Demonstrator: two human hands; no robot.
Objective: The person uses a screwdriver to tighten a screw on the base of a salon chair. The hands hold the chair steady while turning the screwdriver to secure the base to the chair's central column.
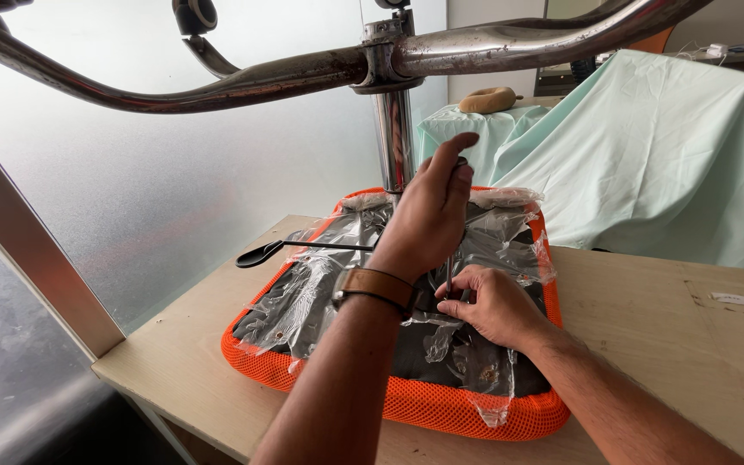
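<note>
Two hands work over an upside-down chair seat (406, 405) that lies flat on a pale wooden tabletop (647, 327). The seat has a bright orange mesh rim and a dark underside, and crinkly clear plastic wrap (303, 293) is spread over that dark part. A shiny metal post (394, 142) stands straight up from the far part of the seat, and curved chrome legs (243, 82) branch out from its top, high above the seat. A thin black lever with a flat paddle end (260, 254) sticks out from the seat's left side, past the orange rim. The left hand (428, 215) is raised above the middle of the seat, just in front of the post, with its fingers curled around the top of a thin screwdriver (449, 271), and a brown watch strap is on that wrist. The screwdriver stands upright, its tip down on the dark underside near the middle of the seat. The right hand (492, 306) rests low on the seat, right beside the tool, with its fingertips pinched around the lower part of the shaft. Behind the seat, past the far edge of the tabletop, pale green cloth (647, 146) covers some big shapes, and a tan ring-shaped cushion (486, 100) sits on top of one of them.
</note>
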